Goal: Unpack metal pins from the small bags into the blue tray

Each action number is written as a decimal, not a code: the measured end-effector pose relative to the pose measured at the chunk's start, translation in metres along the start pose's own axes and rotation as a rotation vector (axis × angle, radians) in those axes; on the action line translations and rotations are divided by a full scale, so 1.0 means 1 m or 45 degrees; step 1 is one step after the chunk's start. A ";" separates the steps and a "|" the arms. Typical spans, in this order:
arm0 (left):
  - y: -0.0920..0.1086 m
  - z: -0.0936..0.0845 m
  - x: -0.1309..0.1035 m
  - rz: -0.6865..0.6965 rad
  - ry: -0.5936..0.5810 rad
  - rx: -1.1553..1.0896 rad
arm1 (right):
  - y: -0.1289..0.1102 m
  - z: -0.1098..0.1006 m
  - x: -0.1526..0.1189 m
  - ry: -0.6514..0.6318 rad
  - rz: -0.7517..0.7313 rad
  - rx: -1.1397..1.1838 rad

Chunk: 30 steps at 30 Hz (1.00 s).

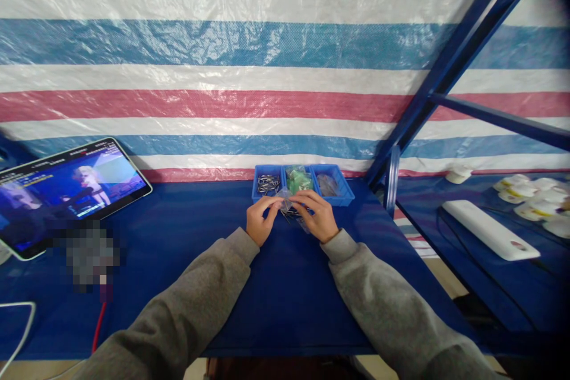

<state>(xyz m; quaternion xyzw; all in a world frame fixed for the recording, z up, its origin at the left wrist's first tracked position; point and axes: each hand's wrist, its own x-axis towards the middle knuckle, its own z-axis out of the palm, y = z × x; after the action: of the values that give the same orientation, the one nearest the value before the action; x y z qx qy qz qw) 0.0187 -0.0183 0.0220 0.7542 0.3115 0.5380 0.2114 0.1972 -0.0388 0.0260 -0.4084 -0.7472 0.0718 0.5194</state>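
Observation:
A small clear plastic bag point(285, 197) is pinched between my two hands, just in front of a row of blue bins. My left hand point(259, 221) has thumb and fingertips closed on its left side. The fingers of my right hand point(320, 219) are closed on its right side. Some dark, thin screws point(291, 214) lie on the table below and between the hands, partly hidden. The left blue bin holds metal screws point(268, 183). Green pieces in plastic point(298, 179) fill the middle bin, and clear plastic bags point(328, 185) sit in the right one.
A tablet point(71, 190) with a lit screen leans at the left, near a blurred-out object point(90, 255) and a red cable point(98, 326). Beyond a blue metal frame point(392, 172) on the right, a long white device point(490, 230) and several white round containers point(534, 196) rest on another surface.

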 end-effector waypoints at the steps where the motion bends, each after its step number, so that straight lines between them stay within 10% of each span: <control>1: 0.001 -0.001 0.000 0.010 -0.027 -0.007 | 0.000 0.000 0.000 0.004 0.005 -0.006; 20: -0.006 0.006 -0.002 0.145 -0.067 0.067 | 0.001 0.003 -0.001 -0.127 0.110 -0.142; 30: -0.003 0.007 -0.002 0.130 -0.040 0.004 | 0.000 0.002 -0.001 0.065 0.241 -0.024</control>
<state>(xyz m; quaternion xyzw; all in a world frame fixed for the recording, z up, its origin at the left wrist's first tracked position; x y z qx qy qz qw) 0.0244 -0.0178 0.0164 0.7778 0.2700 0.5357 0.1873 0.1957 -0.0391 0.0248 -0.4838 -0.6923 0.1031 0.5254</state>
